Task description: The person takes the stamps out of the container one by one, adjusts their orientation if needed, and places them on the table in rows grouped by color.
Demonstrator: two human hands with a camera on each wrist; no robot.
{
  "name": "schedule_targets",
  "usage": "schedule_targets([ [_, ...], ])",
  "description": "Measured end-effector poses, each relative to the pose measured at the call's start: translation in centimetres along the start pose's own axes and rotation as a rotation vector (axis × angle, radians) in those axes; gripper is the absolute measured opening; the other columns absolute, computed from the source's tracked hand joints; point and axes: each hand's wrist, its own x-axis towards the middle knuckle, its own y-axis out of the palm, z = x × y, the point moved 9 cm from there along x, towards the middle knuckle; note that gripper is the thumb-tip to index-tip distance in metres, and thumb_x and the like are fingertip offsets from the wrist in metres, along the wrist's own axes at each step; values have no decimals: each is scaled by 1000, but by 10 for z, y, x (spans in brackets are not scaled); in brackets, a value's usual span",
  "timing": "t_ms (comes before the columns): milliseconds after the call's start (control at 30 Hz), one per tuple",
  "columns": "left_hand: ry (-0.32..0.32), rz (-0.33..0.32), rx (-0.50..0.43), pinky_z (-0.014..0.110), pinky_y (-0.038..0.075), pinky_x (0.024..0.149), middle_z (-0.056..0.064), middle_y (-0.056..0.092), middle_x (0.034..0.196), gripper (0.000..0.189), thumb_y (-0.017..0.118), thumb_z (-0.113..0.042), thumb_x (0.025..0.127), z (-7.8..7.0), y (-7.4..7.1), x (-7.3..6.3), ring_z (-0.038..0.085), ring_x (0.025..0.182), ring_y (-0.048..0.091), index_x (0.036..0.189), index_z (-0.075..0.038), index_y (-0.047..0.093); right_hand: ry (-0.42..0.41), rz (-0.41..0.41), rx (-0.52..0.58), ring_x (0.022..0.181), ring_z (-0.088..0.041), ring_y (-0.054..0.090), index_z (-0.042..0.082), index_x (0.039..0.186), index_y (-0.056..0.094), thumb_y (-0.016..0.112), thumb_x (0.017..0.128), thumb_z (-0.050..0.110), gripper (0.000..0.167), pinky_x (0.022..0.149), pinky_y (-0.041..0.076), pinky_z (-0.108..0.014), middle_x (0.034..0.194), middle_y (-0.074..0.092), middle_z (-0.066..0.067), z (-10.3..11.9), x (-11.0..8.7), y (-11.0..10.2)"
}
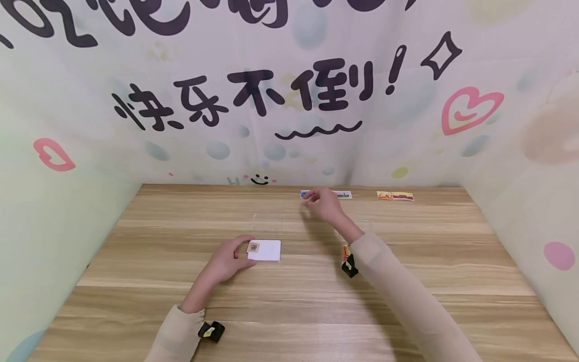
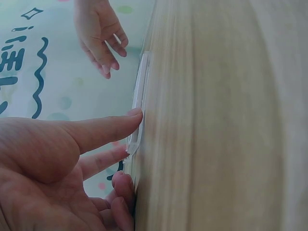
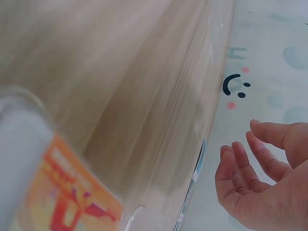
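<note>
Over on the tabletop the left hand pinches a white card by its edges, while the right hand, its fingers loosely bent and parted, blocks my view of a picture strip and its wrist camera partly hides an orange piece.

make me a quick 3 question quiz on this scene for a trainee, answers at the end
1. Which grip holds the white card?
2. True or false: in the head view, a small printed piece lies at the card's left end.
3. Fill in: in the head view, near the table's far edge, the orange strip lies to the ___ of the blue-and-white strip.

Key
1. The left grip
2. True
3. Right
</note>
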Motion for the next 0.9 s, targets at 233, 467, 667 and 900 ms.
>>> schedule_targets([
  [233,6,8,2,32,33,63,8,44,81,62,84,-12,87,-1,1,0,20,71,39,143,0,60,-2,4,-3,88,-27,63,-2,111,76,71,100,10,16,64,45,-26,106,73,-19,5,-7,3],
  [467,17,14,1,31,33,62,7,44,79,62,84,-11,87,-2,0,-1,20,69,39,143,1,60,-21,22,24,86,-25,61,-3,109,76,71,99,6,15,63,42,-23,103,72,-19,13,-16,10],
  [667,15,12,6,31,34,62,7,44,79,62,84,-11,88,-1,0,0,20,68,39,144,0,60,-80,16,10,93,-30,65,-5,107,76,72,98,4,14,70,45,-27,101,74,-19,22,-23,13],
  [900,17,8,10,30,34,61,6,44,77,60,82,-10,89,1,1,2,19,67,39,143,0,60,-72,16,23,95,-29,65,-2,106,76,72,97,4,11,72,46,-28,98,73,-17,22,-27,18],
])
